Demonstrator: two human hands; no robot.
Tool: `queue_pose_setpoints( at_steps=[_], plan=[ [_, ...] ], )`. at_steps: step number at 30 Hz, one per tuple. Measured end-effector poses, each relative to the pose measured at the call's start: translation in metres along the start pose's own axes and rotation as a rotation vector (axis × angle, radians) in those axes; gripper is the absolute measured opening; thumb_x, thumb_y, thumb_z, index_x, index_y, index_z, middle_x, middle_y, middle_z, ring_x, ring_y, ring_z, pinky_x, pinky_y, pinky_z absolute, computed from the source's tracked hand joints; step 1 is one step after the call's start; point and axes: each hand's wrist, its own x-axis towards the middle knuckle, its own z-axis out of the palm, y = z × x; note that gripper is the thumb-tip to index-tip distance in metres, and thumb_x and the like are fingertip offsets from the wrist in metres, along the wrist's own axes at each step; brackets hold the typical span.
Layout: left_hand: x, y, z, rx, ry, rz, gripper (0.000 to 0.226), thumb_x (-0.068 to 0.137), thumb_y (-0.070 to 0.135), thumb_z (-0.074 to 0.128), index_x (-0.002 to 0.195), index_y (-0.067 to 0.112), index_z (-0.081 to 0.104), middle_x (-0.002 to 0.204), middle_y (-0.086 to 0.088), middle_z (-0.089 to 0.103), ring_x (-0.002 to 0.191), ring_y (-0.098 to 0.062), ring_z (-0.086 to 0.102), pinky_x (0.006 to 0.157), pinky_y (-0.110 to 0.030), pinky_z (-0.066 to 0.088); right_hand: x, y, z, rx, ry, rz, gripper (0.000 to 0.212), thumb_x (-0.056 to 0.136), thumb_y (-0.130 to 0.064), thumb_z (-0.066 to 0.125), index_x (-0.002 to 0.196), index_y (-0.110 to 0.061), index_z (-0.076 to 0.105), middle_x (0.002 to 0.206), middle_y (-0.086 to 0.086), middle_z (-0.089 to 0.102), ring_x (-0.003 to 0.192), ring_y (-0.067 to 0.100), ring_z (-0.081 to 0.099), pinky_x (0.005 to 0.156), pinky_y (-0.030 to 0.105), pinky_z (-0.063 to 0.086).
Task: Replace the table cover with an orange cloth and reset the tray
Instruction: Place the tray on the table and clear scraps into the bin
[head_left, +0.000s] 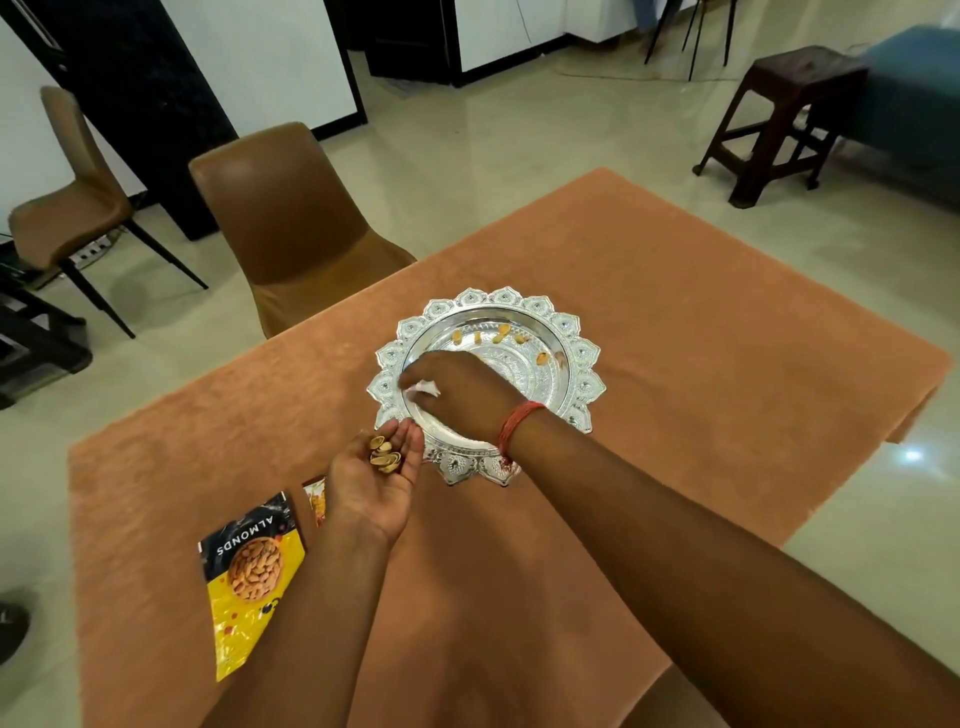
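Note:
An orange cloth covers the table. On it stands an ornate silver tray with a scalloped rim, and several nuts lie along its far inner edge. My right hand reaches into the tray's left side, fingers bent down near the tray floor; what they hold is hidden. My left hand is cupped palm-up just in front of the tray's near-left rim, holding several pistachios on its fingers.
A yellow and black almonds packet lies on the cloth at the near left, and a small red packet peeks out beside my left wrist. Two brown chairs stand at the far left. A dark wooden stool is at the far right.

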Motion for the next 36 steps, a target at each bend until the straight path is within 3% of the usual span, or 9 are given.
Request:
queue_pose_setpoints(
  at_steps=[2,5,9,13,19,24,29,33,36],
  plan=[
    [-0.003,0.002,0.0,0.025,0.014,0.006,0.031,0.102,0.013,0.038,0.086,-0.004,0.058,0.078,-0.016,0.066,0.079,-0.024,0.065,0.063,-0.032,0.062,0.002,0.026,-0.006,-0.183,0.033,0.169,0.032,0.097,-0.028,0.056,0.127,-0.016,0.063,0.13,0.009,0.059,0.121,0.03,0.051,0.097,0.039,0.044],
    [-0.003,0.004,-0.005,0.033,0.046,0.01,0.031,0.102,0.013,0.037,0.085,-0.004,0.058,0.08,-0.017,0.065,0.08,-0.025,0.065,0.062,-0.032,0.062,-0.009,0.057,-0.009,-0.442,-0.164,0.406,0.048,0.098,-0.043,0.05,0.141,-0.02,0.046,0.14,0.013,0.046,0.13,0.038,0.039,0.099,0.047,0.042],
    [-0.002,-0.002,-0.009,0.051,0.053,-0.006,0.033,0.103,0.013,0.036,0.086,-0.004,0.058,0.077,-0.018,0.067,0.081,-0.026,0.066,0.059,-0.032,0.061,-0.024,0.057,0.014,-0.58,-0.188,0.303,0.04,0.097,-0.027,0.051,0.135,-0.016,0.049,0.138,0.016,0.046,0.127,0.04,0.039,0.095,0.047,0.044],
    [-0.001,-0.007,-0.01,0.057,0.047,-0.007,0.033,0.104,0.015,0.037,0.088,-0.005,0.058,0.079,-0.019,0.068,0.088,-0.028,0.065,0.061,-0.035,0.062,-0.03,0.04,0.03,-0.486,-0.148,0.183,0.043,0.093,-0.016,0.062,0.134,-0.009,0.052,0.133,0.015,0.049,0.124,0.036,0.042,0.09,0.045,0.048],
    [0.0,-0.008,-0.011,0.068,0.049,-0.004,0.033,0.104,0.014,0.036,0.09,-0.006,0.058,0.091,-0.021,0.064,0.091,-0.028,0.065,0.063,-0.036,0.062,-0.028,0.037,0.037,-0.477,-0.125,0.048,0.026,0.087,0.006,0.056,0.109,-0.005,0.062,0.11,0.015,0.058,0.104,0.036,0.053,0.073,0.037,0.042],
    [-0.001,-0.006,-0.013,0.061,0.029,-0.015,0.032,0.103,0.014,0.037,0.089,-0.006,0.058,0.072,-0.018,0.071,0.089,-0.028,0.066,0.064,-0.035,0.062,-0.023,0.039,0.033,-0.303,-0.104,0.111,0.013,0.083,0.003,0.058,0.093,-0.003,0.063,0.098,0.016,0.06,0.093,0.035,0.057,0.067,0.033,0.034],
    [0.0,-0.007,-0.015,0.061,0.016,-0.006,0.035,0.104,0.018,0.036,0.09,-0.005,0.059,0.07,-0.017,0.071,0.085,-0.026,0.067,0.066,-0.035,0.062,-0.017,0.007,0.028,0.06,0.01,0.167,0.017,0.084,-0.001,0.06,0.091,-0.01,0.073,0.092,0.008,0.071,0.087,0.022,0.065,0.071,0.025,0.044],
    [0.006,-0.003,-0.022,0.012,0.008,-0.007,0.028,0.102,0.018,0.038,0.101,0.001,0.06,0.089,-0.012,0.067,0.081,-0.021,0.066,0.071,-0.034,0.062,-0.008,-0.019,0.027,-0.006,-0.18,0.019,0.021,0.085,-0.007,0.063,0.101,-0.017,0.072,0.101,0.005,0.071,0.092,0.02,0.064,0.077,0.03,0.051],
    [0.004,0.003,-0.026,-0.002,0.022,-0.018,0.034,0.103,0.02,0.038,0.096,-0.005,0.059,0.096,-0.017,0.064,0.088,-0.025,0.065,0.067,-0.036,0.062,0.01,-0.004,0.011,0.029,-0.057,0.048,0.02,0.091,-0.012,0.062,0.108,-0.016,0.071,0.113,0.006,0.069,0.1,0.02,0.063,0.085,0.029,0.048]
  ],
)
